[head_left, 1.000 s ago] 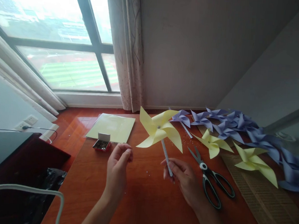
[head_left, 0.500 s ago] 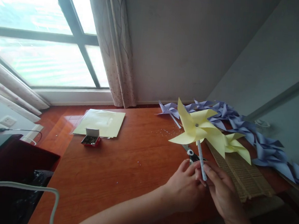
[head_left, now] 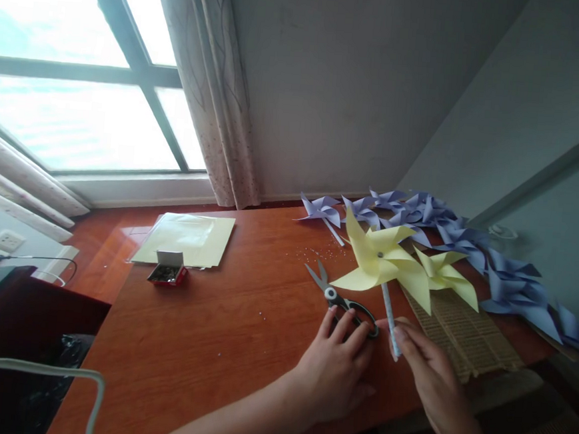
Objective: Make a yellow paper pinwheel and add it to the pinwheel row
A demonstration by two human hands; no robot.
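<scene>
In my right hand (head_left: 428,368) is the paper stick of a yellow paper pinwheel (head_left: 405,269), pinched near its lower end between thumb and fingers. The pinwheel is held up, blades away from me, with a small grey pin at its centre. My left hand (head_left: 335,364) lies over the table, fingers apart, fingertips touching the dark handles of a pair of scissors (head_left: 332,294). The scissors' blades are parted and point to the far left. Behind the held pinwheel is another yellow pinwheel (head_left: 448,276), partly covered by it.
Several purple pinwheels (head_left: 477,248) line the far and right edges of the wooden table (head_left: 198,357). Corrugated cardboard (head_left: 474,348) lies at the right. Farther left are yellow paper sheets (head_left: 182,235) and a small open red box (head_left: 167,274) of metal bits. White specks dot the table.
My left hand has come away from the pinwheel's stick and moved left onto the scissors' handles. The scissors have shifted left and show more fully. My right hand keeps the stick.
</scene>
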